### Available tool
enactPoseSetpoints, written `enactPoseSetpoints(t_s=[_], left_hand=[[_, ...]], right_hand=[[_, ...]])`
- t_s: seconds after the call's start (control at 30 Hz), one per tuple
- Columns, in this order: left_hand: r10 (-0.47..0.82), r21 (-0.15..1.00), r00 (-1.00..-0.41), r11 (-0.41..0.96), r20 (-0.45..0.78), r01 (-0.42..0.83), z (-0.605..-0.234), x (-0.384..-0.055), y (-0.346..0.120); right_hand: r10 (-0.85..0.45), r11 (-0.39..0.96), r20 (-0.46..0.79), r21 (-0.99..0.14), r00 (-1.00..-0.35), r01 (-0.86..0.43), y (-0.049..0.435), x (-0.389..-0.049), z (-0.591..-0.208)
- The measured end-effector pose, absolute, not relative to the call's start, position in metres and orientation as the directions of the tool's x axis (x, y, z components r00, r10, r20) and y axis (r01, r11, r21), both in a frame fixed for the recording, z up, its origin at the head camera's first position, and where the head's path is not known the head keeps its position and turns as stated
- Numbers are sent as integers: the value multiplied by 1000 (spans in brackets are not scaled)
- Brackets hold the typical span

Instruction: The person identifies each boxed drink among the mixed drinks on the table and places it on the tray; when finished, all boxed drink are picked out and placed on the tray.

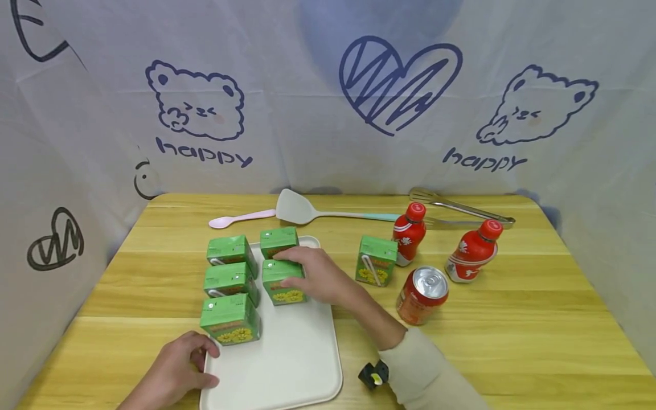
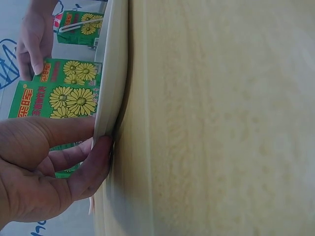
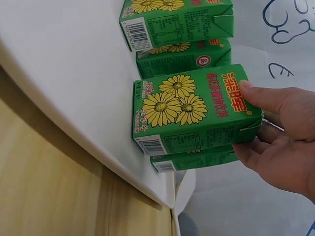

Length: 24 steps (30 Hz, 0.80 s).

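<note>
My right hand grips a green juice carton by its upper part, thumb on the front and fingers behind. The carton is upright at the white tray's right side; whether its base touches cannot be told. Behind it stands another green carton. Three more cartons line the tray's left side, the nearest carton just beyond my left hand. That hand pinches the tray's left rim between thumb and fingers, clearly seen in the left wrist view at the rim.
Right of the tray stand a single green carton, two red bottles and a red can. Along the back lie a pink spoon, a spatula and metal tongs. A small black object lies by my right sleeve.
</note>
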<state>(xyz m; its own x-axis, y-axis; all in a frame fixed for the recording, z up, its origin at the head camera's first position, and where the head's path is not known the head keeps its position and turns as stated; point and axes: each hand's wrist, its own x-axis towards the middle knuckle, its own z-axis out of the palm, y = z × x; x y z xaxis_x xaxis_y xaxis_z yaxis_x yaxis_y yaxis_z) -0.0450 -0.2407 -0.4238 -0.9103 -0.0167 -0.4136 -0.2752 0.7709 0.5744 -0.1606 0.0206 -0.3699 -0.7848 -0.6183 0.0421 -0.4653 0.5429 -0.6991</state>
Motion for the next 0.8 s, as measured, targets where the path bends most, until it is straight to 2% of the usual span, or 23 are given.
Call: enactPoseSetpoints(t_s=[0.57, 0.8], left_hand=[[-19, 572, -903, 768, -430, -289, -424, -46, -241], [-16, 579, -904, 764, -427, -286, -424, -46, -241]], right_hand=[[-655, 589, -26, -644, -755, -489, 14, -162, -364], [-639, 617, -15, -606, -769, -502, 24, -160, -354]])
